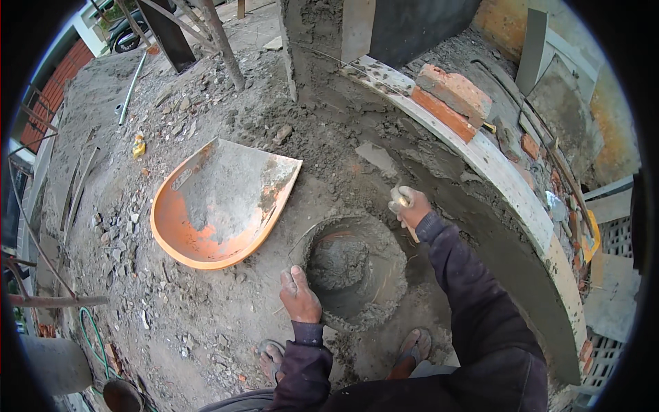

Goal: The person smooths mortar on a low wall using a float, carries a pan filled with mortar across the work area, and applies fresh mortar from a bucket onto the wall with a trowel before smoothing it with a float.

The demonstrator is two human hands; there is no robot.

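Observation:
A round tub (401, 271) caked with mortar stands on the ground in front of me. A lump of wet grey mortar (336, 263) lies inside it. My left hand (300, 296) is closed at the tub's left rim, beside a thin wire that curves along that side. Beyond the tub's right edge, my right hand (410, 207) grips the handle of a trowel. The trowel's flat grey blade (377, 159) points away to the upper left, over the mortar-smeared ground by the low wall. Part of the handle shows below my fist.
An orange plastic scoop-shaped pan (213, 264), crusted with cement, lies left of the tub. A curved low wall (508, 175) runs along the right, with bricks (453, 99) on its top. Rubble, a wooden post (223, 44) and a green hose (93, 336) are on the left. My feet are close to the tub.

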